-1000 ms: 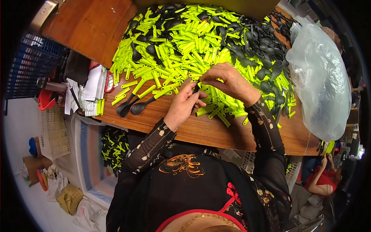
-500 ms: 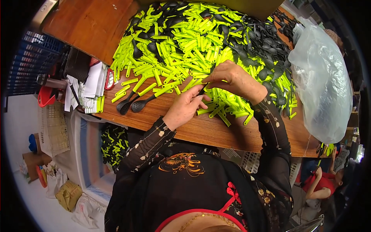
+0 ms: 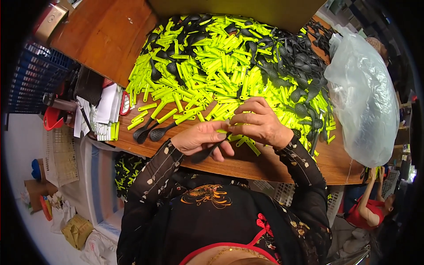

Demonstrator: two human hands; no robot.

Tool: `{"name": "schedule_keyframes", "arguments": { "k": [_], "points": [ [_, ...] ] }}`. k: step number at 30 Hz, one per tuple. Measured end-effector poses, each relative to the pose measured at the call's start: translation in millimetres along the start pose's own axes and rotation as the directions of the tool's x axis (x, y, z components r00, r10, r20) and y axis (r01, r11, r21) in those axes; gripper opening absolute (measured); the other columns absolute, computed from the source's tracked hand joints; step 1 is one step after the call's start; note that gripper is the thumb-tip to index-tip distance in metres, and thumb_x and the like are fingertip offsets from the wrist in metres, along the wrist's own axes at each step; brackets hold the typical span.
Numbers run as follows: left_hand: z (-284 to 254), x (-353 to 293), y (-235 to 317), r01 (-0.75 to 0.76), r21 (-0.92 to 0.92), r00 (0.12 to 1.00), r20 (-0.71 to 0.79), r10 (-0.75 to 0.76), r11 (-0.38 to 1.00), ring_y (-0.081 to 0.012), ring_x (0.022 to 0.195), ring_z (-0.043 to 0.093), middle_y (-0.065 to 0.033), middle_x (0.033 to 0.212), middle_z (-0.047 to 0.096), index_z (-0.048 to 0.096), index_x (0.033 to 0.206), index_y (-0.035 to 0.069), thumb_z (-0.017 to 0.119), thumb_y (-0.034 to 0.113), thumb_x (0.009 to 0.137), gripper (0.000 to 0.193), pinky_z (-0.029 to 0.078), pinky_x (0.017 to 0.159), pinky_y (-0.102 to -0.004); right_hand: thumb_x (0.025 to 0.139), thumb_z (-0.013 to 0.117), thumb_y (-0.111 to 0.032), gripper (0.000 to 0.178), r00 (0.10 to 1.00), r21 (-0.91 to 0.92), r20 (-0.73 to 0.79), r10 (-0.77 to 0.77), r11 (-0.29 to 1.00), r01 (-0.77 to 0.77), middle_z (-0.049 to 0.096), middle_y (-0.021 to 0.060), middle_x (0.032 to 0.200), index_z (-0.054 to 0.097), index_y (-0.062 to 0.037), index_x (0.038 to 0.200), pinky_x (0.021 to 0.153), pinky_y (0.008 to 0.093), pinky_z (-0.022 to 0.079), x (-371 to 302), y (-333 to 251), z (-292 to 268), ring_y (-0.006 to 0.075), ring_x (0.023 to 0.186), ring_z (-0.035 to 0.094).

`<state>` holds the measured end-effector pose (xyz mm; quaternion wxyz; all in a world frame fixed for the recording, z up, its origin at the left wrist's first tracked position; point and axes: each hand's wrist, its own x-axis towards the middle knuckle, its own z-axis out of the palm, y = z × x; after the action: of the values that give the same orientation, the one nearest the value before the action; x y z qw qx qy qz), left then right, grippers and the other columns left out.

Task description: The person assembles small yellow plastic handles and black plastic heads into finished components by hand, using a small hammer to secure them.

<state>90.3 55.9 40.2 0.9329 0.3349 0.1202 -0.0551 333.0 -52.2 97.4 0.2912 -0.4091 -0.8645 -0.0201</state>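
My left hand (image 3: pixel 203 140) is closed on a black spoon (image 3: pixel 204 153), whose bowl hangs below the palm over the table's front edge. Fingertips of my right hand (image 3: pixel 258 123) pinch together at the upper end of the spoon's shank, meeting my left thumb; what sits between them is hidden. Beyond both hands spreads a big heap of lime-green handles (image 3: pixel 216 66). Left of my hands lie black perforated spoons (image 3: pixel 157 134) fitted with green handles.
Loose black spoon heads (image 3: pixel 304 59) pile up at the right of the heap. A cloudy plastic bag (image 3: pixel 364 97) stands at the right edge. Papers (image 3: pixel 108 99) and red scissors (image 3: pixel 125 104) lie at the left. A person in red (image 3: pixel 364 216) sits at the far right.
Both hands have drawn back from the heap toward me. The black spoon's bowl now shows below my left hand. At the far right, the other person's arms have risen.
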Motion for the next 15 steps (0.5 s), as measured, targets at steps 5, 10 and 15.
{"name": "schedule_keyframes", "arguments": {
  "k": [5,10,15],
  "points": [
    [-7.3,4.2,-19.4,0.038,-0.037,0.999,-0.013,-0.038,0.999,-0.0203,0.080,0.075,-0.0120,0.095,0.071,0.053,0.135,0.002,0.055,0.024,0.108,0.034,0.061,0.069,-0.0261,0.081,0.075,-0.023,0.021,0.994,0.064,0.108,0.007,0.998,-0.014,0.070,-0.0038,0.115,0.077,-0.0207,0.101,0.095,0.0404,0.049,-0.4,14.3,7.0,0.0214,0.110,0.063],
    [-10.8,24.1,-44.2,-0.211,-0.071,0.943,-0.279,0.184,0.975,-0.0192,0.086,0.074,-0.0068,0.093,0.070,0.058,0.125,0.005,0.056,0.025,0.108,0.026,0.060,0.071,-0.0286,0.086,0.076,-0.015,0.013,0.983,0.244,0.140,0.122,0.958,-0.154,0.072,0.0027,0.116,0.078,-0.0141,0.099,0.092,0.0426,0.051,-0.7,69.1,31.7,0.0267,0.110,0.065],
    [-29.6,37.1,-45.3,-0.270,0.022,0.840,-0.483,0.247,0.963,-0.0223,0.094,0.075,-0.0164,0.104,0.073,0.058,0.124,0.001,0.057,0.018,0.107,0.023,0.062,0.080,-0.0281,0.083,0.074,-0.010,0.015,0.928,-0.236,-0.022,0.372,0.900,-0.366,0.072,0.0054,0.097,0.075,-0.0107,0.098,0.086,0.0420,0.052,-9.3,134.4,50.4,0.0274,0.096,0.066]
  ]
}}
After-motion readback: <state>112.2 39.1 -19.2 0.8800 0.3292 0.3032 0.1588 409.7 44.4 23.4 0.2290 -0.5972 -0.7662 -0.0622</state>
